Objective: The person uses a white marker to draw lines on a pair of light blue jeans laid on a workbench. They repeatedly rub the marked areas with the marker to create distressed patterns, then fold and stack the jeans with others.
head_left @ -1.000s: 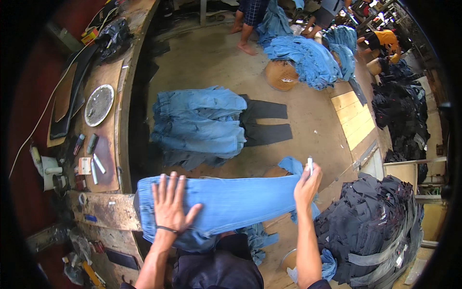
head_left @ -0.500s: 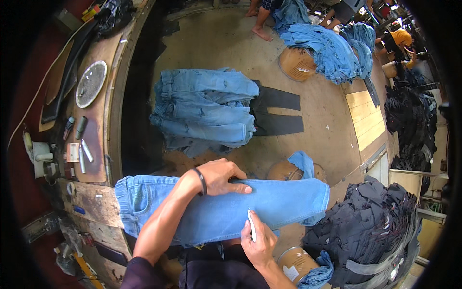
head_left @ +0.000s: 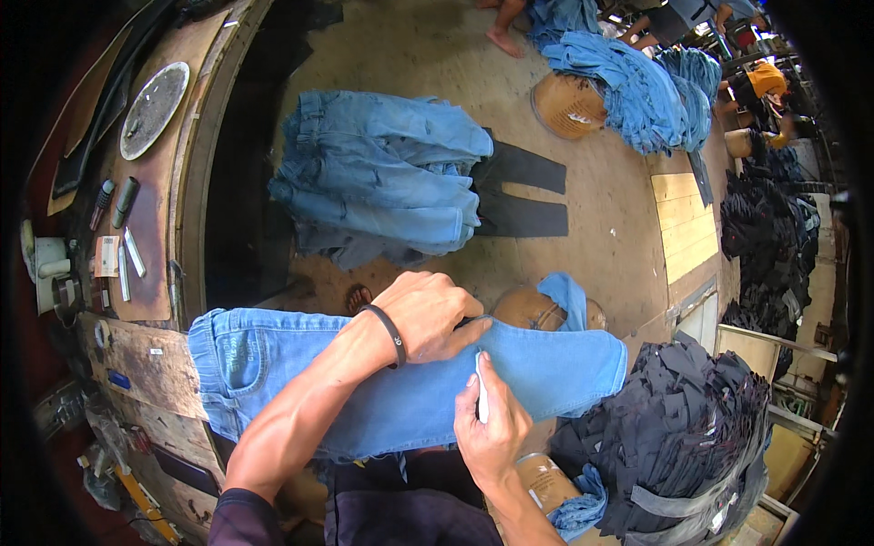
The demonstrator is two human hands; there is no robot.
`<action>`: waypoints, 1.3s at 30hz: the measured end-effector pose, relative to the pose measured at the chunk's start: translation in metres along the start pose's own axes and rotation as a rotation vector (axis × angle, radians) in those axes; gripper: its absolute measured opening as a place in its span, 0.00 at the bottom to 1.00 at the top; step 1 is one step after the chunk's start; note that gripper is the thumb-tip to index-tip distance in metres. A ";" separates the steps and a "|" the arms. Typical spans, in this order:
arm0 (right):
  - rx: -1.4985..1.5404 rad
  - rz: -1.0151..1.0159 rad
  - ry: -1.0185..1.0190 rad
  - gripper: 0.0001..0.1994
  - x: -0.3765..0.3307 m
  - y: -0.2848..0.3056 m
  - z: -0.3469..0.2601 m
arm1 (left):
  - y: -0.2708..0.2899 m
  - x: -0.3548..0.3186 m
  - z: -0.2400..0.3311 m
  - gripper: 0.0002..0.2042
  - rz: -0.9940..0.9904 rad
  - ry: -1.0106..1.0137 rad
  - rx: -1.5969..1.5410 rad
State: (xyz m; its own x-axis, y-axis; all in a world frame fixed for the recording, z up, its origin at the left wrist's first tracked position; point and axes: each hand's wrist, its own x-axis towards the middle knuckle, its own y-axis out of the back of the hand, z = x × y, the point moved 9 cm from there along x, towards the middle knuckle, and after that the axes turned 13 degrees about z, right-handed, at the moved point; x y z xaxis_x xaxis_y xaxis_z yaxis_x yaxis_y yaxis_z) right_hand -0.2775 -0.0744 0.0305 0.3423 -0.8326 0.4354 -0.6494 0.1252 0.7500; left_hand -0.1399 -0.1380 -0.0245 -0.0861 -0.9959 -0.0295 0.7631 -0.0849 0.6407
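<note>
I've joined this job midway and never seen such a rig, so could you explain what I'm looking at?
There's no machine: these are a person's bare hands, seen from a head-worn fisheye camera looking down, so straight edges bend. The left hand, with a dark wristband, rests on light-blue jeans. The right hand holds a slim white stick over them. On the wooden bench at left are a round tray and similar sticks; denim garments lie piled beyond the hands.
</note>
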 end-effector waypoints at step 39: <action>0.053 0.003 -0.078 0.20 -0.030 0.025 0.003 | -0.001 0.001 -0.003 0.15 0.048 0.011 0.009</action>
State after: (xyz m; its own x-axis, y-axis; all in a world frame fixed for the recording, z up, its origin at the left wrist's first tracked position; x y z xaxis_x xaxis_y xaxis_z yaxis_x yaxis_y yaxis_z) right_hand -0.3064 -0.0482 0.0345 0.2877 -0.8721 0.3957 -0.6859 0.1007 0.7207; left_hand -0.1385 -0.1393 -0.0273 -0.0425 -0.9991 -0.0066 0.7603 -0.0366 0.6486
